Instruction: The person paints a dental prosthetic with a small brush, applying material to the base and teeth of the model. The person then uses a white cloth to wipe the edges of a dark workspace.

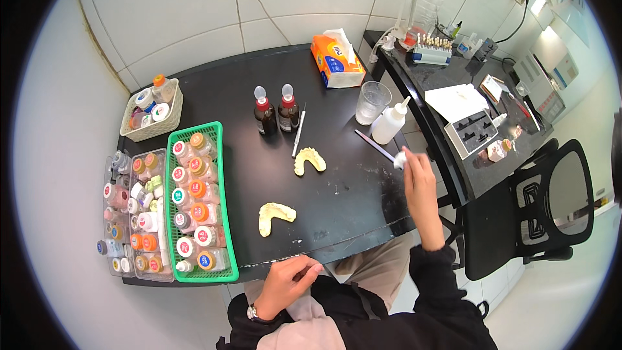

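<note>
The right hand [421, 185] reaches over the right part of the black table [249, 155], its fingertips pinched narrow on a small white wad [400, 159]. The wad sits at the far end of that hand, toward its left side; it is too small and bunched to tell a long axis or a direction of pointing. Just beside it is the near end of a pale purple stick [372, 143], whose long axis slants from far left to near right; whether wad and stick touch, I cannot tell.

The left hand [288, 285] is at the near table edge, fingers curled in, with the thumb against the forefinger; I cannot tell whether it grips anything.

Beyond the stick stand a white bottle [387, 126], its nozzle leaning far and right, and a clear cup [368, 113]. In mid-table, the far cast [310, 159] opens toward the near side; the near cast [275, 214], to its left, opens near and right. A thin tool [299, 133] lies beyond the far cast, its long axis running near to far with a slight slant right. Left of it stand two dark bottles [264, 118].
</note>
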